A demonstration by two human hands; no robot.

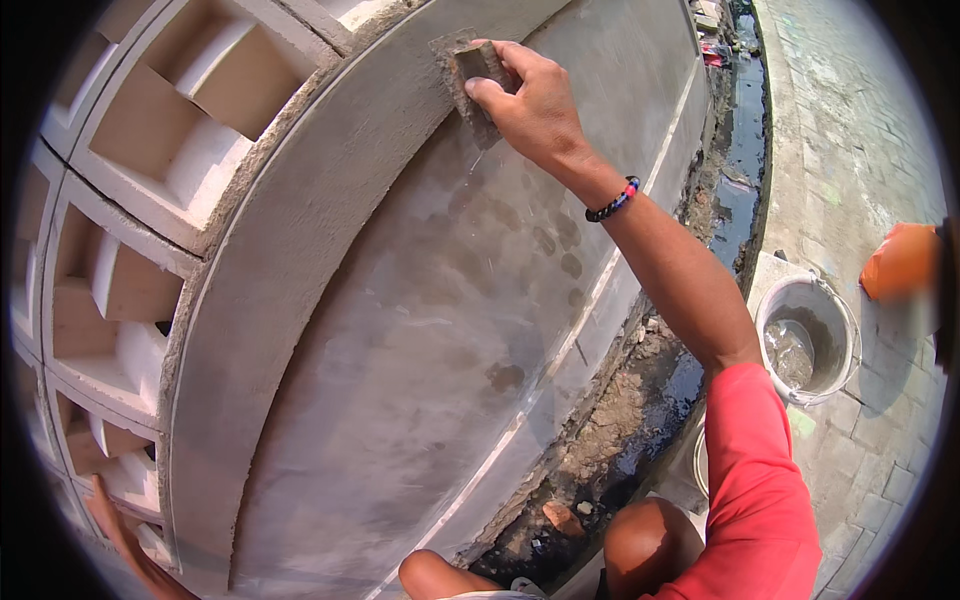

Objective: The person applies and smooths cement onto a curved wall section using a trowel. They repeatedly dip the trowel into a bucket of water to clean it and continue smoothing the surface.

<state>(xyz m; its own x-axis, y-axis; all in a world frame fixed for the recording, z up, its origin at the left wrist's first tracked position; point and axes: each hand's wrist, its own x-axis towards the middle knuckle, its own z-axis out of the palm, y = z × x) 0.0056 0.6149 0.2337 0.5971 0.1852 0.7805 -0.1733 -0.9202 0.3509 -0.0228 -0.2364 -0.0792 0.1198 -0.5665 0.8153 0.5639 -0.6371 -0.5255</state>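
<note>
My right hand [535,100] reaches up to the top of the wall, thumb and fingers closed round the block handle of a cement-caked plastering float [452,75]. The float lies at the curved, raised plaster band [290,215], where it meets the smooth grey wall panel [390,370]. Just below the float, a thin wet streak shows on the panel, and darker damp patches spread further down. At the lower left rim, my left hand [108,508] rests against the pale openwork blocks [125,440]. A finger is stretched upward there; the others are hard to see.
A pale bucket [850,325] with grey wet mix inside stands on the paving [880,450] at the right. Along the wall's foot runs a ditch of dark water [745,130] with rubble and a brick piece [562,518]. A blurred orange object [900,262] is at the right rim.
</note>
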